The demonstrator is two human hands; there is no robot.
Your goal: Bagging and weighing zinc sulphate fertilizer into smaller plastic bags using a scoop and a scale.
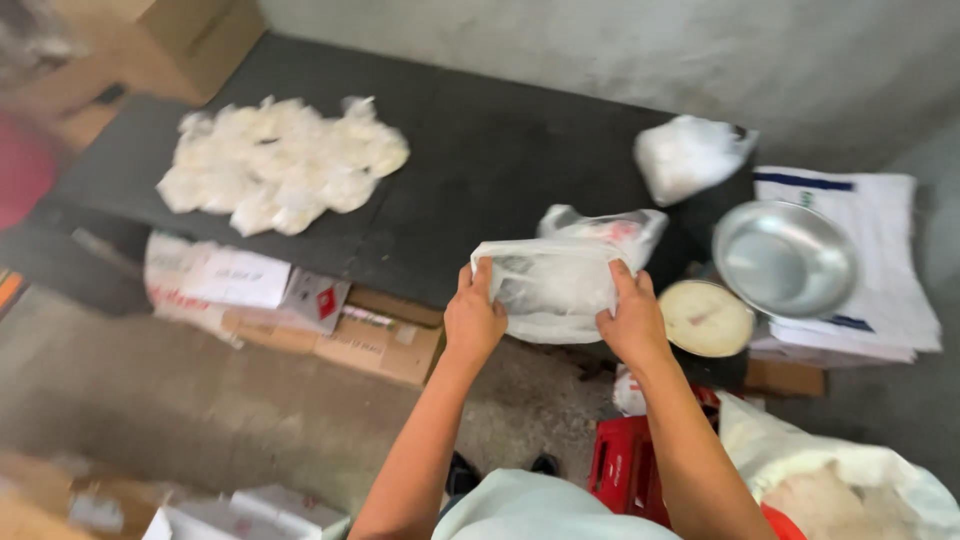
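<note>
Both hands hold one clear plastic bag (552, 285) by its top edge, the left hand (472, 318) on one side and the right hand (630, 322) on the other, fingers pinched tight. It hangs at the front edge of the dark table (480, 170). A pile of small white bags (280, 165) lies far back on the left. A round scale (706, 318) and a shiny metal bowl (785, 258) sit just to the right.

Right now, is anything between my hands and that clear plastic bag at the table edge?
Nothing visible. The left hand and right hand already grip the clear plastic bag at its two sides, fingers on its top edge.
</note>
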